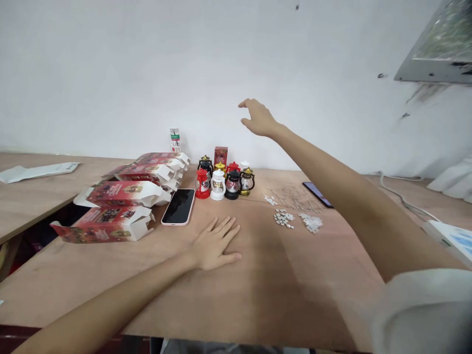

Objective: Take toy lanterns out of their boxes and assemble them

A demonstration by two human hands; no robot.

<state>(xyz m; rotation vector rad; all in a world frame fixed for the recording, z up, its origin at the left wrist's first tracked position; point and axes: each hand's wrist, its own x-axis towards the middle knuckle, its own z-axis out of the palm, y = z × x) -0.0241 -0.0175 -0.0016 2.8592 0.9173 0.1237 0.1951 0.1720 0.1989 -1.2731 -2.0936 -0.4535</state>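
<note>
My left hand (216, 244) lies flat on the wooden table (236, 305), palm down with its fingers spread. Just beyond its fingertips is a phone (179, 207) with a dark screen and a pale pink edge. My right hand (259, 118) is raised in the air before the wall, thumb and fingers apart, touching nothing. Below it stand several small lanterns in two rows, among them a red lantern (202, 184), a white lantern (218, 185), a black lantern (232, 185) and a black and gold lantern (247, 181).
Several open red boxes (118, 193) lie at the left. A small upright red box (221, 155) stands behind the lanterns, and a bottle (175, 140) near the wall. To the right are white discs (283, 218), small white pieces (310, 222), thin metal wires (295, 197) and a second phone (316, 193).
</note>
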